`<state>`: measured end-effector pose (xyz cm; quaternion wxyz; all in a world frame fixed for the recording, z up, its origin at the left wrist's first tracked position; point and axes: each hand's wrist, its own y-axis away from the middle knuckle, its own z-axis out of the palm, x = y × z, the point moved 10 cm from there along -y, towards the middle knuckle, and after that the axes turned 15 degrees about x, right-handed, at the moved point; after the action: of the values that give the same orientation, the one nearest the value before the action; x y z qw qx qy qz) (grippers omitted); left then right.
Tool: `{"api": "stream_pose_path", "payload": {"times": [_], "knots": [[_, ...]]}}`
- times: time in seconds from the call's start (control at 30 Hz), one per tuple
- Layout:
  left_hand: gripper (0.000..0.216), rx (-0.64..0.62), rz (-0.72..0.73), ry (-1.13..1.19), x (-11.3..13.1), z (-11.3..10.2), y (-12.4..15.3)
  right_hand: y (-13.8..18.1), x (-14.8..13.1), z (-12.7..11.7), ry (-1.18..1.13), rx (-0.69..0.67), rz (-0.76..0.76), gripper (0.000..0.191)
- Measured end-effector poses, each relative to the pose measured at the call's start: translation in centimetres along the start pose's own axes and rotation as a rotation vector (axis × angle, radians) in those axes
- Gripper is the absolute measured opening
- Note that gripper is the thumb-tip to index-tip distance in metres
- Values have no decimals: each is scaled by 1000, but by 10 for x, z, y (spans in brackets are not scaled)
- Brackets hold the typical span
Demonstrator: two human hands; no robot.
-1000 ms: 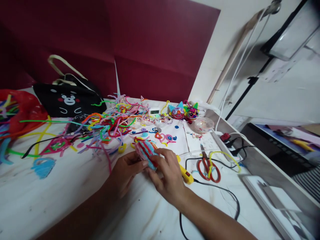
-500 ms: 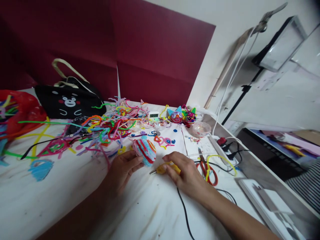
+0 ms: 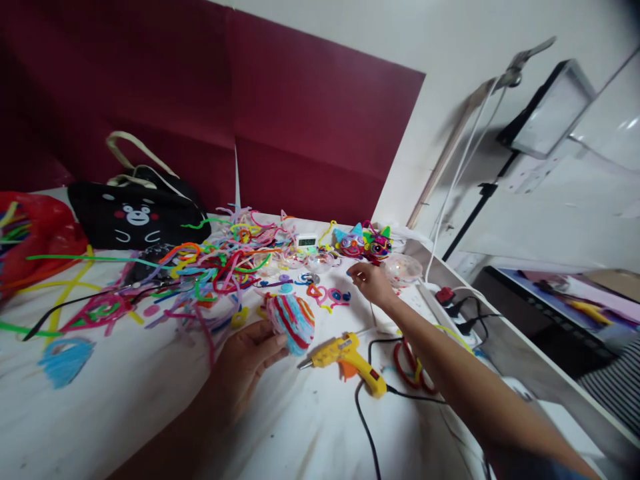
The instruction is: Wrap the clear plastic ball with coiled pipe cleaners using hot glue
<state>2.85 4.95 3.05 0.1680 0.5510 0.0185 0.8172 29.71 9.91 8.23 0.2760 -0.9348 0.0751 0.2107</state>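
Observation:
My left hand is closed on the edge of a striped pipe-cleaner ball, light blue with red, white and orange bands. A pale blue coil shows at its top. My right hand reaches over the paper, fingertips pinched at a small blue disc, mostly covered by the fingers. Between the hands and nearer me, a yellow glue gun lies on its side, nozzle towards the ball. Small curled pieces in pink, orange and blue lie left of my right hand.
Tangled pipe cleaners spread across the left and back. Two decorated cat-eared heads stand behind my right hand, beside a clear bowl. Red-handled scissors lie partly under my right forearm. The glue gun's black cord runs forward.
My right hand has let go of the glue gun, now lying on the table, and moved away to the small blue disc. My left hand still holds the ball.

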Motion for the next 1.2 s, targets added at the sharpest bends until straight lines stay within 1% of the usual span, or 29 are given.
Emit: {"api": "stream_pose_path", "payload": {"times": [0.1, 0.17, 0.3, 0.4, 0.5, 0.63, 0.7, 0.77, 0.87, 1.0, 1.1, 1.2], "knots": [[25, 11, -11, 0, -3, -3, -1, -34, 13, 20, 88, -9, 38, 29], [24, 44, -21, 2, -4, -7, -3, -54, 18, 35, 136, -13, 50, 31], [24, 112, -40, 16, -6, -15, -6, -84, 25, 64, 219, -36, 52, 33], [26, 117, -40, 34, -7, -15, -7, -97, 29, 81, 267, -68, 55, 33], [24, 95, -33, 53, -8, -12, -7, -102, 33, 94, 289, -96, 75, 33], [23, 97, -42, 53, -11, -13, -8, -103, 37, 98, 271, -94, 117, 33], [23, 103, -49, 51, -11, -14, -9, -104, 37, 92, 239, -64, 142, 34], [22, 89, -62, 49, -12, -14, -10, -107, 37, 78, 189, -4, 170, 34], [24, 53, -83, 46, -14, -12, -10, -116, 32, 44, 71, 138, 208, 34], [27, 82, -91, 34, -14, -13, -8, -122, 18, -11, -176, 328, 233, 32], [27, 51, -77, 42, -10, -8, -6, -112, -2, -44, -388, 393, 224, 27], [28, 17, -55, 53, -7, -4, -5, -86, -28, -71, -564, 409, 185, 28]]}}
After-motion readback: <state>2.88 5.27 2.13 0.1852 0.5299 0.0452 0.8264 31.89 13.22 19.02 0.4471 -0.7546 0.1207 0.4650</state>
